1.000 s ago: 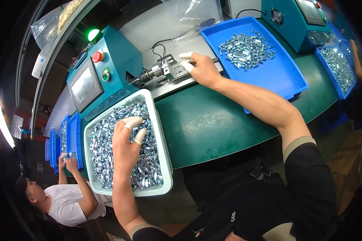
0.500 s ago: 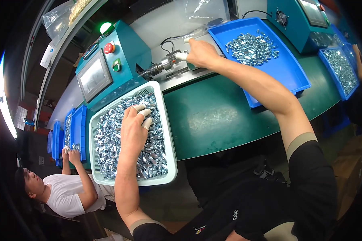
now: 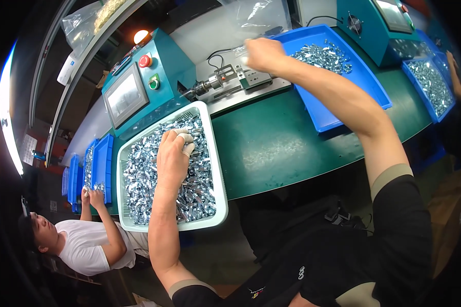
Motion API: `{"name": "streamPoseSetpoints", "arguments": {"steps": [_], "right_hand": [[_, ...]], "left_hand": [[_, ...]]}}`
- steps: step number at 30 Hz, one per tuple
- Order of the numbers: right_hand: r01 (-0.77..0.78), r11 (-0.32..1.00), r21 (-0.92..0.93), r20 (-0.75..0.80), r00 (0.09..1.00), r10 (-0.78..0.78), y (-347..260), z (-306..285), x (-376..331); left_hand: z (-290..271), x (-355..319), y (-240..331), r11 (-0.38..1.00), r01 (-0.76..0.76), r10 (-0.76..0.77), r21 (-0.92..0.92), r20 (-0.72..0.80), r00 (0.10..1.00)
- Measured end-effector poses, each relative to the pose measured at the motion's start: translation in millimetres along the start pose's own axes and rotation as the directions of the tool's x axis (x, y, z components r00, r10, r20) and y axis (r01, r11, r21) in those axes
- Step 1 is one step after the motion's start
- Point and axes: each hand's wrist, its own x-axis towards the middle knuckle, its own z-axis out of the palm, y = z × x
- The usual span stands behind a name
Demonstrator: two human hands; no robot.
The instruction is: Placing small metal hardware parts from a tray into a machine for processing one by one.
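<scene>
My left hand (image 3: 173, 156) is over the pale green plastic basket (image 3: 218, 174), its fingers in pale finger cots curled closed and touching the heap of small shiny metal pieces (image 3: 143, 189). Whatever sits between those fingertips is hidden. My right hand (image 3: 264, 55) hovers above the metal fixture block (image 3: 252, 78), near the left corner of the large blue tray (image 3: 338, 102). Motion smears its fingers, so their grip does not show. Left of the block, a metal chuck (image 3: 208, 86) sticks out of the teal machine (image 3: 161, 59).
More metal pieces (image 3: 322, 57) lie in the large blue tray. A second teal machine (image 3: 363, 30) and a blue bin of pieces (image 3: 430, 87) stand at far right. At left, a person in a white shirt (image 3: 89, 245) handles pieces by blue trays (image 3: 103, 158). Green tabletop (image 3: 271, 153) lies between.
My right hand has moved from the chuck to the right, over the fixture block. My left fingers have curled more tightly in the pieces. The machine's lamp has turned from green to orange.
</scene>
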Motion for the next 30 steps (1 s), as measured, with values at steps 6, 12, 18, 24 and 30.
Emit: {"name": "streamPoseSetpoints", "arguments": {"steps": [6,12,18,24,30], "right_hand": [[-0.206,0.956,-0.207,0.041,0.975,0.219,126,-31,-49],[-0.162,0.882,0.443,0.119,0.985,0.121,69,-44,-82],[-0.384,0.251,0.889,0.450,0.836,-0.314,-82,-17,-123],[-0.485,0.023,0.874,0.458,0.810,-0.366,-108,5,-126],[-0.370,0.120,0.921,0.389,0.868,-0.310,-89,16,-113]], "left_hand": [[-8,3,4,0.998,0.008,-0.010,-0.069,-0.024,1.000],[-17,2,25,0.986,0.004,-0.019,-0.167,-0.085,0.996],[-16,2,39,0.972,-0.128,0.102,-0.195,-0.140,0.985],[-12,11,44,0.953,-0.207,0.165,-0.223,-0.189,0.968],[-17,7,43,0.963,-0.201,0.166,-0.181,-0.193,0.967]]}}
